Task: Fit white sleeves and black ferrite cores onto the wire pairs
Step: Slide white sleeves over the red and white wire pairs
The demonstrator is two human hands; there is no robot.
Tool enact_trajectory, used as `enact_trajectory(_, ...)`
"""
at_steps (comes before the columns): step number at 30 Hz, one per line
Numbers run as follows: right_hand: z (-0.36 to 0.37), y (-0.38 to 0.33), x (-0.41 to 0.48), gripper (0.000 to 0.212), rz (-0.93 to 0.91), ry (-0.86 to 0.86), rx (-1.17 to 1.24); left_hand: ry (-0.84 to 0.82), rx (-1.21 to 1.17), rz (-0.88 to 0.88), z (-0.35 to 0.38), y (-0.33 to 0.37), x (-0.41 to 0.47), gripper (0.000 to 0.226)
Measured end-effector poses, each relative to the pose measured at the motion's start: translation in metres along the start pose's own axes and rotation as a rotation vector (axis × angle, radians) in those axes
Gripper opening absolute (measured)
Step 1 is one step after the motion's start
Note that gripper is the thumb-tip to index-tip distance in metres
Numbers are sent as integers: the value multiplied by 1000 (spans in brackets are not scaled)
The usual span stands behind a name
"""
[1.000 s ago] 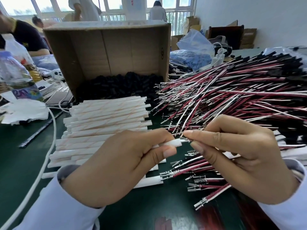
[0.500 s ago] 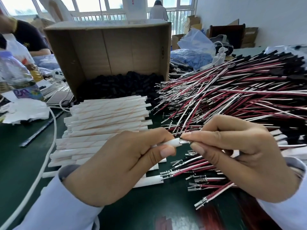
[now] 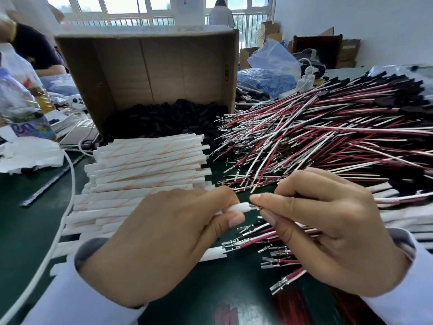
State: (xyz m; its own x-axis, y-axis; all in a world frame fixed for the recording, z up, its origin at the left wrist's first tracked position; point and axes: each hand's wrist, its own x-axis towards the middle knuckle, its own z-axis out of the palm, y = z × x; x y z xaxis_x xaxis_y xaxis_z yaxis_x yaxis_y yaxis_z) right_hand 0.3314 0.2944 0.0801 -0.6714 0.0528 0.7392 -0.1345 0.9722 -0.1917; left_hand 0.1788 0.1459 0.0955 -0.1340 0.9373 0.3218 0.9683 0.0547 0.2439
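My left hand (image 3: pixel 168 240) pinches a white sleeve (image 3: pixel 239 206) between thumb and forefinger, its open end pointing right. My right hand (image 3: pixel 328 233) pinches a wire pair (image 3: pixel 255 207) by its metal terminals, whose tips sit at the sleeve's mouth. A stack of white sleeves (image 3: pixel 145 174) lies behind my left hand. Black ferrite cores (image 3: pixel 164 120) fill the bottom of a cardboard box (image 3: pixel 145 66) lying on its side. A big heap of red-and-white wire pairs (image 3: pixel 328 137) spreads to the right.
Loose wire pairs with terminals (image 3: pixel 274 252) lie under my right hand on the green mat (image 3: pixel 234 289). A white cable (image 3: pixel 68 207) runs along the left. Plastic bottles (image 3: pixel 21 106) and bags stand far left, blue bags (image 3: pixel 269 76) at the back. People sit behind.
The wire terminals have stayed at the sleeve's mouth, and both hands hold nearly the same place. My right fingers shifted slightly on the wire.
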Motion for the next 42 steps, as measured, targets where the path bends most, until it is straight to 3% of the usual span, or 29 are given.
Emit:
enact_trajectory(7,4,5,-3,16,86,18,40,88,135,-71,1,8,2,33)
enact_trajectory(12,6,3,0,19,213,-58,243,9,173,-51,0,12,1,32)
enact_trajectory(15,16,7,0,25,410,-22,204,12,241,-89,9,22,3,33)
enact_trajectory(17,21,10,1,29,480,-119,65,-34,229,-135,20,30,6,34)
enact_trajectory(19,23,13,-2,28,459,-293,-137,-102,223,-150,31,37,7,36)
enact_trajectory(21,24,13,-4,29,458,-374,-199,-69,214,-147,38,36,9,40)
enact_trajectory(25,21,4,-2,28,418,-253,-76,-95,130,-146,38,25,13,45)
enact_trajectory(28,13,3,-6,33,351,-108,-16,-194,-208,-80,30,29,21,40)
enact_trajectory(30,12,3,-8,33,309,-137,75,-332,-495,-58,29,26,26,33)
enact_trajectory(32,9,7,-6,35,228,-258,106,-351,-590,-95,28,12,26,37)
enact_trajectory(35,-9,31,-1,41,185,-416,11,-249,-597,-210,18,-10,20,45)
enact_trajectory(37,-29,49,-1,40,314,-446,121,-255,-607,-260,13,-15,20,44)
enact_trajectory(42,-26,45,2,30,307,-563,209,-337,-381,-94,30,18,34,42)
